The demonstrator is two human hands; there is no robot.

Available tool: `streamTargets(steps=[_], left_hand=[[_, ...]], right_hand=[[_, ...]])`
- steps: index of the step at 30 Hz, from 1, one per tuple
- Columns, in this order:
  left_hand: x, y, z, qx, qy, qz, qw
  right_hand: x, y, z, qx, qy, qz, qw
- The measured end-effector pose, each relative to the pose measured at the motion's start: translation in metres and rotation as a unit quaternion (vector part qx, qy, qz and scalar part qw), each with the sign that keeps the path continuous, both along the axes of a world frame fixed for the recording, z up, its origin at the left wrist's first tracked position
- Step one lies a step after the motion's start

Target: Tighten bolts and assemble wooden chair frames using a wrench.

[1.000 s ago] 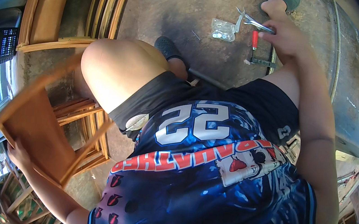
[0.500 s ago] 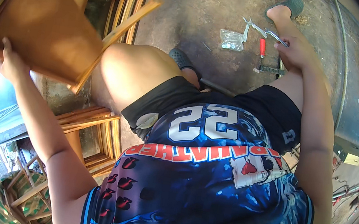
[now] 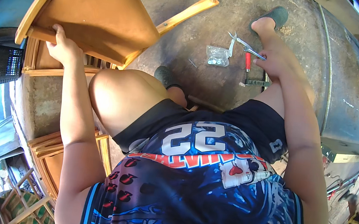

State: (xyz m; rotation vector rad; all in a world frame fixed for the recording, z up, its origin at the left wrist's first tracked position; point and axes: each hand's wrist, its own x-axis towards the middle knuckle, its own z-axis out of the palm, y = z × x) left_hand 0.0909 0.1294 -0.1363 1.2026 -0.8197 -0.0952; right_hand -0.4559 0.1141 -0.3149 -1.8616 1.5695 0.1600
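My left hand (image 3: 64,48) grips the edge of a wooden chair (image 3: 99,13) with a brown padded panel, held tilted up at the far left beyond my left knee. The thumb shows on the panel side; the other fingers are partly hidden behind the rail. One wooden leg (image 3: 188,14) sticks out to the right. Near my right knee, my right hand (image 3: 274,63) is closed around a silver wrench (image 3: 256,53), which points left over the floor. Below the wrench's tip lies a clamp (image 3: 247,62) with a red handle and dark bar.
Open folding pliers (image 3: 231,46) and a clear plastic bag of small hardware (image 3: 217,56) lie on the concrete floor (image 3: 194,32). A black plastic basket (image 3: 0,61) stands at the left. More wooden frames (image 3: 46,144) are stacked beside my left arm. A grey metal surface (image 3: 353,98) borders the right.
My left hand has swung the chair to the right, and its leg reaches further over the floor. My right hand still has the wrench. The view has shifted slightly.
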Motion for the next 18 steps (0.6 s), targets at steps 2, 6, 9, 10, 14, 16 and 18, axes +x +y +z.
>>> streamTargets(steps=[2,6,9,10,14,16,18], left_hand=[[0.008,0.011,-0.011,0.003,0.02,-0.003,1.0],[0.029,0.039,-0.033,-0.009,0.048,-0.001,0.999],[0.038,0.048,-0.056,0.042,0.006,0.053,0.998],[0.044,0.049,-0.064,0.052,-0.008,0.062,0.997],[0.068,0.058,-0.071,0.128,-0.232,0.073,0.962],[0.067,0.064,-0.077,0.109,-0.164,0.074,0.978],[0.065,0.067,-0.076,0.089,-0.097,0.068,0.989]], right_hand=[[0.005,-0.004,-0.004,-0.009,-0.016,0.005,1.0],[0.025,-0.009,0.023,0.017,0.003,0.008,1.0],[0.027,-0.01,0.022,-0.016,0.053,0.071,0.996],[0.026,-0.009,0.015,0.001,0.037,0.056,0.998],[0.028,-0.009,-0.01,0.043,0.028,0.021,0.998],[0.03,-0.006,-0.012,0.046,0.005,0.023,0.999],[0.039,-0.005,-0.004,0.035,0.013,0.037,0.999]])
